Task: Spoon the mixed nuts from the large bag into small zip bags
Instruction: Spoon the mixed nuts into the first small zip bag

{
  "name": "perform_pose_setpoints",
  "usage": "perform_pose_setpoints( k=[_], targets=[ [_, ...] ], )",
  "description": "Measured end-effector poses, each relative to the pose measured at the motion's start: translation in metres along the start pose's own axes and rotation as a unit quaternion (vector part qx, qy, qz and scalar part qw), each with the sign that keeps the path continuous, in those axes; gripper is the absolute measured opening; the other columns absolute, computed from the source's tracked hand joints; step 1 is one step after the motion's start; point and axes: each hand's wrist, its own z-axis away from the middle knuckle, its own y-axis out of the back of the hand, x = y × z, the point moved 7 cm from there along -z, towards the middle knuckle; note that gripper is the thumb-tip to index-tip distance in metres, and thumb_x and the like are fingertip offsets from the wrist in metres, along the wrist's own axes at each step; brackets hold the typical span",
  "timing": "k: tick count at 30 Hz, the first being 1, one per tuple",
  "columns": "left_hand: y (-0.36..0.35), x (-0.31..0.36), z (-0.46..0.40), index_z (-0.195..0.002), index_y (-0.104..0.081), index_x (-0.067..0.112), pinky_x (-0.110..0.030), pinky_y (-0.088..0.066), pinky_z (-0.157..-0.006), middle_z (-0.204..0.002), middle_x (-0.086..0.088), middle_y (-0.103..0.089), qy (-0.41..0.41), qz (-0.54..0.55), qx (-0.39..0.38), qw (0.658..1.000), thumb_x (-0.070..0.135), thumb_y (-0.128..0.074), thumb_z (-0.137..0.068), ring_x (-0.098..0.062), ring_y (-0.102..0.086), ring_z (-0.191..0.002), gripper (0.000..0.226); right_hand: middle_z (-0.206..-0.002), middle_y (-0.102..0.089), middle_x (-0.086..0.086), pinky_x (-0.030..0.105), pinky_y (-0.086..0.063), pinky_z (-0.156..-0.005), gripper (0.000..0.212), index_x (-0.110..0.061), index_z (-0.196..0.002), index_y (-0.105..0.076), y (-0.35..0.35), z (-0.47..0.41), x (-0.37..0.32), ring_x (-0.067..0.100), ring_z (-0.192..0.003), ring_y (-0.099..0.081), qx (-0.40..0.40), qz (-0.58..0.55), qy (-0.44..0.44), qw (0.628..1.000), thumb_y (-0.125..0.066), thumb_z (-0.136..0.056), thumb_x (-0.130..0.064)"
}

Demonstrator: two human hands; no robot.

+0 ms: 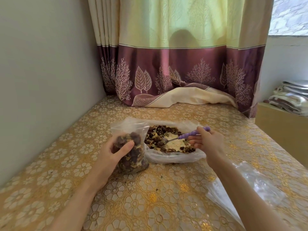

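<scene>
1. The left hand (115, 152) wraps round the small zip bag (131, 152), keeping it upright with its mouth open beside the large bag (173, 142), presumably so each spoonful has only a short way to travel.
2. The right hand (205, 140) grips the purple handle of the spoon (186, 136), its bowl dipped among the mixed nuts (158, 137).
3. The small bag looks well filled with dark nuts and dried fruit (near its limit, I'd judge).
4. The large bag lies flat and spread open on the surface (66, 155); its nuts ring a bare patch in the middle.
5. Near the right forearm lie empty clear bags (256, 185), likely awaiting their turn.
</scene>
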Motion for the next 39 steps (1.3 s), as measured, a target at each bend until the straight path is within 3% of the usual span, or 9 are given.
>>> perform_pose_setpoints(
  k=[3,6,11,18,22,28,31,34,39],
  targets=[
    [0.000,-0.004,-0.001,-0.103,-0.062,0.037,-0.028,-0.049,-0.080,-0.105,0.007,-0.066,0.015,0.008,-0.010,1.000,0.056,-0.068,-0.060,-0.009,-0.061,-0.097,0.047,-0.054,-0.067,0.007,0.016,-0.046,-0.041,0.029,-0.001,-0.072,-0.061,0.010,-0.002,-0.003,0.011,-0.044,-0.058,0.026,-0.014,-0.002,1.000,-0.048,-0.096,-0.011],
    [-0.003,-0.004,0.000,-0.104,-0.061,0.039,-0.022,-0.050,-0.077,-0.102,0.012,-0.068,0.015,0.006,-0.024,1.000,0.060,-0.070,-0.058,-0.004,-0.063,-0.093,0.051,-0.060,-0.067,0.012,0.017,-0.046,-0.041,0.027,-0.001,-0.074,-0.061,0.014,-0.002,-0.007,0.014,-0.046,-0.058,0.042,-0.041,0.003,0.998,-0.049,-0.096,-0.011],
    [-0.003,-0.006,-0.003,-0.103,-0.062,0.033,-0.016,-0.049,-0.070,-0.097,0.017,-0.069,0.010,0.002,-0.019,1.000,0.048,-0.068,-0.067,-0.001,-0.064,-0.090,0.039,-0.054,-0.067,0.006,0.017,-0.047,-0.043,0.030,-0.001,-0.071,-0.064,0.008,0.000,-0.026,0.011,-0.045,-0.060,0.048,-0.072,0.030,0.996,-0.050,-0.095,-0.013],
    [-0.007,-0.008,-0.003,-0.104,-0.060,0.035,-0.008,-0.049,-0.065,-0.096,0.021,-0.069,0.013,0.010,-0.030,0.999,0.051,-0.065,-0.067,0.003,-0.064,-0.087,0.040,-0.058,-0.068,0.008,0.018,-0.047,-0.044,0.032,-0.001,-0.071,-0.065,-0.021,0.012,-0.069,0.011,-0.048,-0.059,-0.013,-0.122,0.075,0.990,-0.049,-0.095,-0.015],
    [-0.006,-0.007,-0.002,-0.102,-0.062,0.036,-0.005,-0.046,-0.065,-0.096,0.023,-0.069,0.015,0.029,-0.024,0.999,0.055,-0.066,-0.062,0.006,-0.063,-0.087,0.044,-0.068,-0.069,0.014,0.019,-0.048,-0.047,0.027,0.003,-0.080,-0.064,-0.043,0.024,-0.081,0.015,-0.052,-0.060,-0.077,-0.116,0.103,0.985,-0.050,-0.096,-0.014],
    [-0.006,-0.006,-0.003,-0.094,-0.063,0.051,-0.017,-0.046,-0.075,-0.101,0.021,-0.069,0.013,0.023,-0.031,0.999,0.059,-0.071,-0.064,0.002,-0.064,-0.091,0.033,-0.074,-0.072,0.017,0.021,-0.049,-0.049,0.021,0.002,-0.081,-0.062,-0.058,0.036,-0.085,0.016,-0.054,-0.060,-0.158,-0.088,0.155,0.971,-0.047,-0.095,-0.004],
    [-0.006,-0.006,-0.004,-0.094,-0.062,0.055,-0.021,-0.046,-0.078,-0.101,0.020,-0.068,0.012,0.015,-0.033,0.999,0.061,-0.070,-0.060,0.002,-0.064,-0.092,0.035,-0.077,-0.070,0.021,0.022,-0.050,-0.050,0.018,0.003,-0.087,-0.062,-0.054,0.034,-0.085,0.019,-0.056,-0.061,-0.155,-0.093,0.156,0.971,-0.046,-0.092,-0.001],
    [-0.006,-0.007,-0.005,-0.101,-0.062,0.045,-0.023,-0.046,-0.079,-0.100,0.019,-0.069,0.019,0.022,-0.033,0.999,0.059,-0.072,-0.058,0.002,-0.063,-0.091,0.046,-0.074,-0.069,0.016,0.022,-0.050,-0.052,0.018,0.001,-0.089,-0.063,-0.046,0.030,-0.082,0.019,-0.058,-0.062,-0.144,-0.112,0.152,0.971,-0.046,-0.093,-0.003],
    [-0.008,-0.006,-0.003,-0.102,-0.056,0.043,-0.016,-0.042,-0.072,-0.097,0.022,-0.066,0.038,-0.005,-0.034,0.999,0.058,-0.076,-0.053,0.009,-0.060,-0.086,0.055,-0.068,-0.069,0.011,0.020,-0.051,-0.051,0.020,-0.002,-0.082,-0.063,-0.014,0.018,-0.053,0.015,-0.056,-0.064,-0.052,-0.159,0.076,0.983,-0.050,-0.094,-0.012]
  ],
)
